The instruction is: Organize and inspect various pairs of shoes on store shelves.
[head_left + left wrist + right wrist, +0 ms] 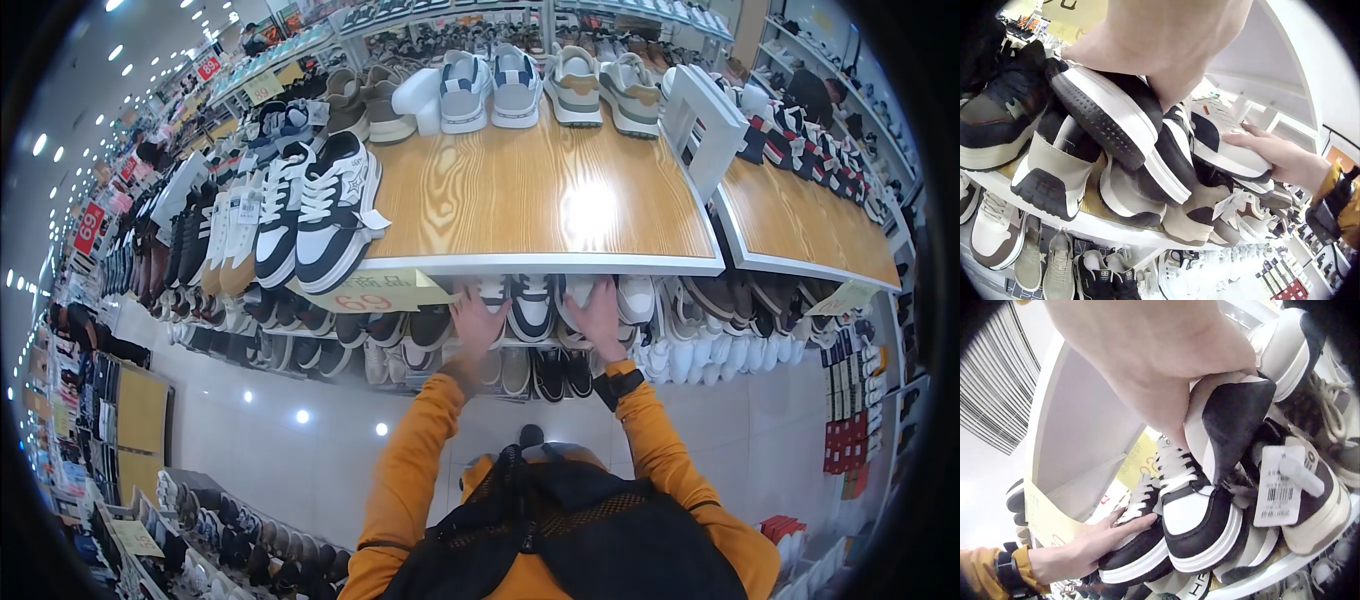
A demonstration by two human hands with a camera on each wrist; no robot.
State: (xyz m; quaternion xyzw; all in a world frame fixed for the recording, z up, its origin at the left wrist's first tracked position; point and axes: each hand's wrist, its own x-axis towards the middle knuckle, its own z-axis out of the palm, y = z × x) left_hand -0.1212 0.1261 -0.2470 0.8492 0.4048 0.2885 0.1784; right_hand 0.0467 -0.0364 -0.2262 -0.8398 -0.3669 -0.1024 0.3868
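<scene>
In the head view, both hands reach to the shelf under the display top. My left hand (480, 318) spans a black-and-white sneaker (1138, 550), its thumb and fingers lying along the upper in the right wrist view; some fingers are hidden. To its right, my right hand (597, 315) grips a pale grey sneaker with a black panel (1238, 419), with thumb and fingers around it. Between the hands sits another black-and-white sneaker (531, 305), laces up. A white price tag (1280, 487) hangs on a neighbouring shoe.
A wooden display top (500, 200) with a white edge overhangs the shelf, with sneakers along its back and left. A yellow price sign (375, 292) hangs at its front edge. More shoes (548, 374) line the lower shelf. Another display (810, 220) adjoins at right.
</scene>
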